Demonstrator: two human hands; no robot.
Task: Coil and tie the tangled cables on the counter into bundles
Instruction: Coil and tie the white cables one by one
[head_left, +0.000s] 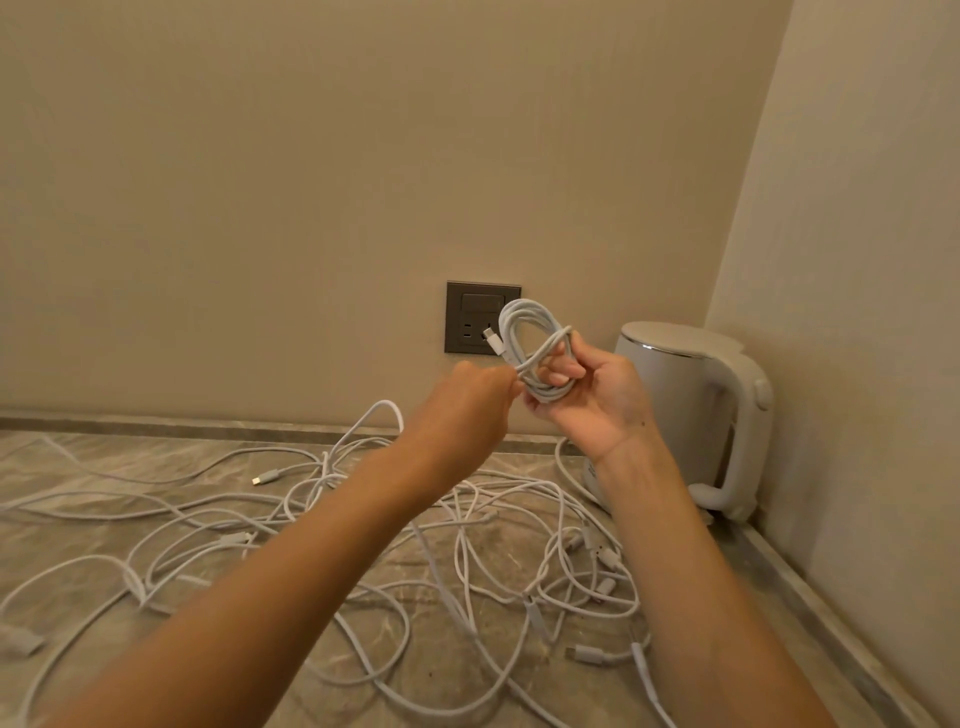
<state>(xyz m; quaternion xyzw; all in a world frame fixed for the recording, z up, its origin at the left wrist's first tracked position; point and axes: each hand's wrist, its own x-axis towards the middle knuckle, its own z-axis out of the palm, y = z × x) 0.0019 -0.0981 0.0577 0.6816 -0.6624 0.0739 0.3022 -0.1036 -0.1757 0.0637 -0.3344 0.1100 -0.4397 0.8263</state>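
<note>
White cables (363, 545), white kettle (691, 405), grey-brown marbled counter (78, 467) (pale veins), dark grey socket (470, 322), beige wall (311, 156)

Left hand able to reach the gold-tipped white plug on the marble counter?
Probably not yet: left hand pinches a strand of the white coiled cable held by the right hand. Nothing blocks the gold-tipped white plug.

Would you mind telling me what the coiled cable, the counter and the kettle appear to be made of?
Coiled cable: white, matte, faintly textured jacket, perhaps braided fabric or soft plastic.
Counter: grey-brown veined slab with slight sheen, likely stone or imitation.
Kettle: smooth white shell, probably plastic; a shiny metal-looking band under the lid.
</note>
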